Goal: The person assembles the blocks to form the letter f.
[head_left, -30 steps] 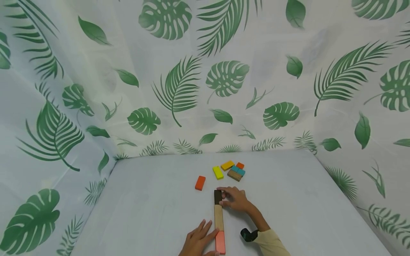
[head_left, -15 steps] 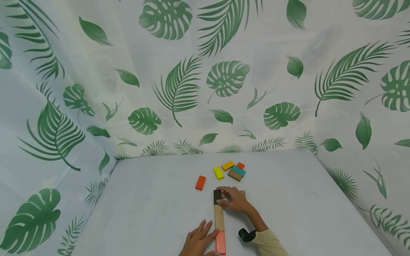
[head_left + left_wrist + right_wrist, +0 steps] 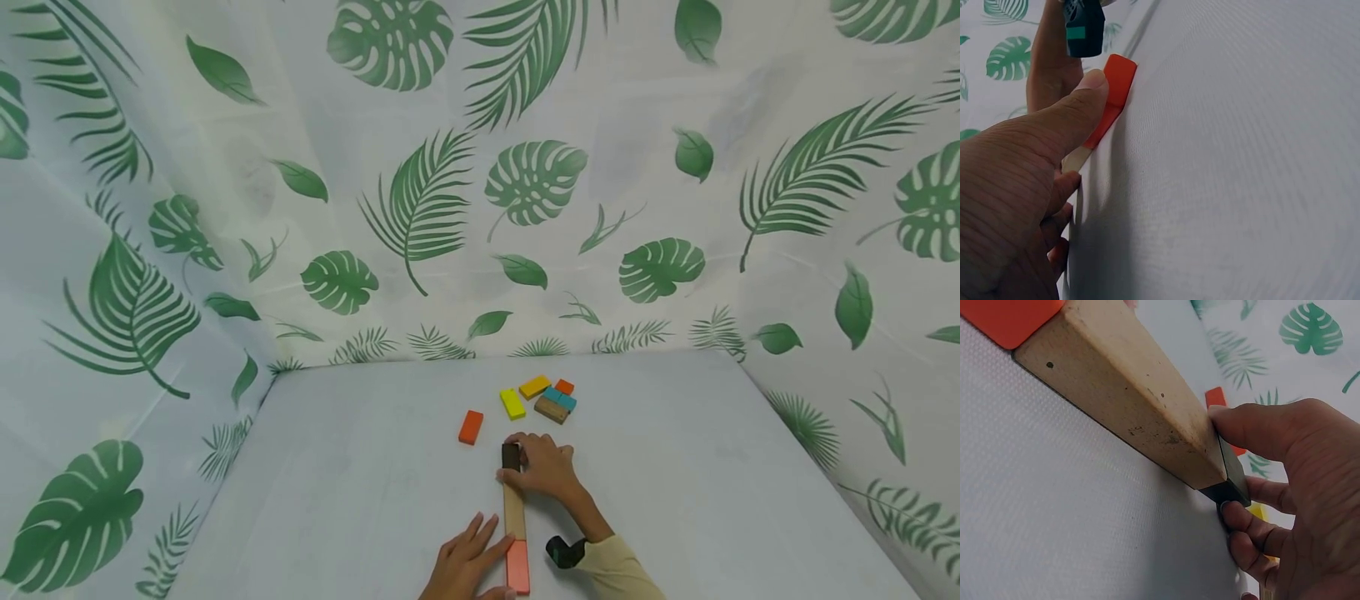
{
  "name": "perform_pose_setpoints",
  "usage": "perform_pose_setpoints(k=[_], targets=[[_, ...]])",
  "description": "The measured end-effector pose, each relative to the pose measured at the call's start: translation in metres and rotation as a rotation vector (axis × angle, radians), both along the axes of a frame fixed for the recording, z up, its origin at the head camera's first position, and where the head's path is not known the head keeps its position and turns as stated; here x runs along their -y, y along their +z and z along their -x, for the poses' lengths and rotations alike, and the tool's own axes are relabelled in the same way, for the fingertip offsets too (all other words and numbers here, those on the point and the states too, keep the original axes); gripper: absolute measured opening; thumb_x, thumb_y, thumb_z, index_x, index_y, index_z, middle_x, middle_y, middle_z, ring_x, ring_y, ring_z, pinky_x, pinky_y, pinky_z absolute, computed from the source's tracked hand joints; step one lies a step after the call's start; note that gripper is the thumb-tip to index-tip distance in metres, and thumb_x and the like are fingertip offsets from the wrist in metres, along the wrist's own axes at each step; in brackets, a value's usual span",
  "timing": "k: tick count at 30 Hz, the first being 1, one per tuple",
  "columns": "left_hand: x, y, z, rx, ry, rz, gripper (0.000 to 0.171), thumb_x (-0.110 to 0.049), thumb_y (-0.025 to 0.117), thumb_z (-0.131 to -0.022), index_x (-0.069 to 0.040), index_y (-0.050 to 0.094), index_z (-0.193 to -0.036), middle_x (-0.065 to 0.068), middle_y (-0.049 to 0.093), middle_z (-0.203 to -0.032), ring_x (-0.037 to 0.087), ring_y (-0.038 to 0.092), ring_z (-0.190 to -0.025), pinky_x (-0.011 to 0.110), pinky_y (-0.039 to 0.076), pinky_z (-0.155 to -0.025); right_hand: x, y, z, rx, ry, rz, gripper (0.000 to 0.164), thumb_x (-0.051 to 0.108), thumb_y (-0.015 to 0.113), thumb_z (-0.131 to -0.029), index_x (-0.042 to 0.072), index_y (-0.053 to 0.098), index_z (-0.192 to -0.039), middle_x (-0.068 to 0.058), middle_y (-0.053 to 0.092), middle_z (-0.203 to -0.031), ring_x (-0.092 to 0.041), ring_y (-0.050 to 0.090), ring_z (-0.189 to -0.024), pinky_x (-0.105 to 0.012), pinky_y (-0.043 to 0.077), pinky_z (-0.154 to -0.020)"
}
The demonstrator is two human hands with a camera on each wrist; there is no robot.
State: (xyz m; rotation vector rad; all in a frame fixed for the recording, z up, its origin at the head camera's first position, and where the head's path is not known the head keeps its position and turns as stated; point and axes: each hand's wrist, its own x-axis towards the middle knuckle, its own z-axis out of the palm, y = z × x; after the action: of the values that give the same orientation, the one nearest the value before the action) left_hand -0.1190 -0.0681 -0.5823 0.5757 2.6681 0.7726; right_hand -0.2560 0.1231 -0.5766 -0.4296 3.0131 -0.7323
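Three blocks lie end to end in the head view: a dark block at the far end, a plain wooden block between, and a coral-red block nearest. My right hand pinches the dark block, thumb on its seam with the wooden block and fingers at its far end and side. To the left, my left hand touches the coral-red block with spread, mostly straight fingers; its index tip is by the seam. In the left wrist view the thumb rests against the coral-red block.
A red-orange block lies just beyond the row. Further back are a yellow block, an amber block, teal pieces, a brown block and a small orange one. Leaf-print cloth encloses the white table.
My right hand has shifted slightly, its thumb now reaching across the seam between the dark and wooden blocks; its wrist has moved left. The left hand and the blocks stay nearly the same.
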Motion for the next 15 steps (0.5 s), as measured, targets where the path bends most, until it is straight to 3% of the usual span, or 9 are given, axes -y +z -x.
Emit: perform_pose_setpoints(k=[15], targets=[[0.0005,-0.0031,0.0004,-0.014,-0.010,0.025,0.068,-0.075,0.043,-0.087,-0.040,0.043,-0.145,-0.005,0.034,-0.159,0.026,0.028,-0.148,0.061,0.034,-0.105,0.0006,0.0024,0.0005,0.022,-0.004,-0.003,0.055,0.051,0.072,-0.077,0.018,0.063,-0.121,0.005,0.057,-0.082,-0.015,0.049,-0.083,-0.050,0.035,-0.074]])
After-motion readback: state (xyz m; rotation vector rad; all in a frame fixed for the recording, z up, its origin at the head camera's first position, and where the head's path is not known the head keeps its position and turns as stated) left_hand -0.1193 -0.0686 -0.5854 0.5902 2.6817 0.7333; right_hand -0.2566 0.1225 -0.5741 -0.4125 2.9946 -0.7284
